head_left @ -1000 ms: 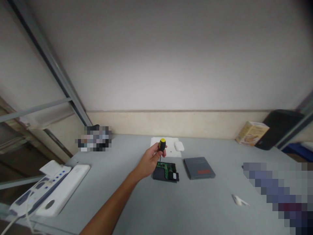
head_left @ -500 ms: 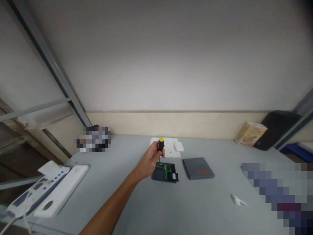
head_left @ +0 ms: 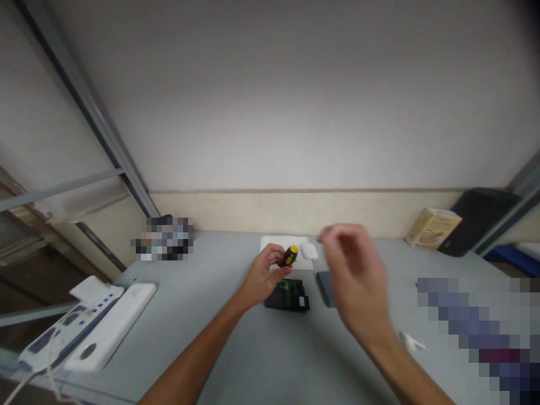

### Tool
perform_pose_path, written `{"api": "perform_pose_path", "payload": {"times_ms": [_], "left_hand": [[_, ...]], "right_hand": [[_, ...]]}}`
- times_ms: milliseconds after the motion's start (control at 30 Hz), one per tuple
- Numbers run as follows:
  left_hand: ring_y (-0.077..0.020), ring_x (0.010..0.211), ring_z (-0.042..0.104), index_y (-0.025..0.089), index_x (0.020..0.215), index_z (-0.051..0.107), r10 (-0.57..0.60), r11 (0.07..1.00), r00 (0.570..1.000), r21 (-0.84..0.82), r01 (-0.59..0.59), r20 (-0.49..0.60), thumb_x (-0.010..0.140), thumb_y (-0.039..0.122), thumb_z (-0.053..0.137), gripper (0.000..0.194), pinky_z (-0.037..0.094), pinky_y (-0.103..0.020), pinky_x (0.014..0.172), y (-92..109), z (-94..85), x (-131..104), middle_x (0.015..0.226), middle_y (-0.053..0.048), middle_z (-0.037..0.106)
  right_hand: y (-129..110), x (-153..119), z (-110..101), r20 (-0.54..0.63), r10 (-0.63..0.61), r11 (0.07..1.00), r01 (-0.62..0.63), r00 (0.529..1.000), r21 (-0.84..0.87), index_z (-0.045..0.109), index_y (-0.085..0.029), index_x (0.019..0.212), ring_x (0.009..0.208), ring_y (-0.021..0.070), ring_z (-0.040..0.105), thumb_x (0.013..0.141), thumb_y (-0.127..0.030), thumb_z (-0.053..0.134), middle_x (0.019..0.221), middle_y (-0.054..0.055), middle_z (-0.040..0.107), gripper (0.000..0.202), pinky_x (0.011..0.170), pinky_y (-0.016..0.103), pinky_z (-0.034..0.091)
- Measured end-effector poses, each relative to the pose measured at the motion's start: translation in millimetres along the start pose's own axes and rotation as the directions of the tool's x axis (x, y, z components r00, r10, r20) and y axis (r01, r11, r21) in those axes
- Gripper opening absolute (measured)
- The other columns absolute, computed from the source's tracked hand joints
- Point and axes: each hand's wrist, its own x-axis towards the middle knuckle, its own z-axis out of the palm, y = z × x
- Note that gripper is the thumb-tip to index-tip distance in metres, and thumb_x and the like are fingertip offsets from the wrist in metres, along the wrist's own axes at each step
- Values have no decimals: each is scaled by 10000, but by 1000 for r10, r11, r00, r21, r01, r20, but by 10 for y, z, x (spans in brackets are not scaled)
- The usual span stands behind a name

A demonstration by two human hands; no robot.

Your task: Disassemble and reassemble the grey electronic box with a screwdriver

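My left hand point(head_left: 265, 273) is closed on a screwdriver point(head_left: 291, 255) with a black and yellow handle, which leans to the right. Just below it lies a dark device with an exposed green circuit board point(head_left: 291, 293), partly covered by the hand. Raised at centre right, my right hand point(head_left: 354, 270) is blurred, its fingers curled in toward the thumb. Whatever may be between those fingertips is too small and smeared to make out. Behind this hand a grey flat case point(head_left: 325, 288) is mostly hidden.
White paper point(head_left: 265, 241) lies at the back, with a rounded white case point(head_left: 309, 251) on it. On the left are a white power strip point(head_left: 76, 320) and a long white device point(head_left: 113, 326). A yellow box point(head_left: 433, 229) and a small white object point(head_left: 413, 342) are to the right.
My right hand has come into view and now covers much of the grey case. In my left hand the screwdriver has shifted right and tipped from upright to slanted.
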Motion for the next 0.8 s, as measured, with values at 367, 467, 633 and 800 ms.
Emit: {"api": "perform_pose_path", "payload": {"times_ms": [367, 467, 633, 800], "left_hand": [[-236, 1066, 609, 149, 1165, 655, 53, 988, 999, 147, -55, 13, 886, 371, 684, 358, 460, -353, 964, 54, -199, 55, 1164, -120, 678], [-226, 960, 622, 136, 1044, 714, 36, 976, 999, 216, -37, 9, 896, 371, 662, 283, 466, -346, 911, 74, -237, 58, 1016, -99, 712], [-220, 881, 603, 139, 941, 729, 14, 934, 994, 357, 24, -104, 806, 361, 743, 260, 464, -319, 833, 94, -149, 47, 923, -63, 705], [-225, 953, 619, 174, 1102, 729, -20, 925, 999, 381, 3, 43, 902, 351, 629, 286, 461, -340, 916, 72, -183, 28, 1056, -67, 733]], "right_hand": [[353, 157, 508, 226, 119, 939, -184, 967, 289, 622, -243, 1115, 976, 206, 670, 909, -287, 600, 1019, 39, 713, 212, 900, 355, 511], [361, 158, 460, 280, 62, 971, -123, 958, 205, 669, -243, 1045, 977, 203, 639, 980, -345, 508, 1034, 37, 692, 201, 904, 354, 479], [378, 100, 451, 143, -3, 995, -11, 990, 96, 683, -225, 886, 888, 199, 600, 933, -366, 612, 901, 31, 612, 165, 855, 342, 464], [468, 67, 418, 158, 97, 974, -127, 983, 187, 612, -276, 1281, 839, 187, 600, 958, -377, 578, 922, 18, 632, 341, 817, 336, 482]]}}
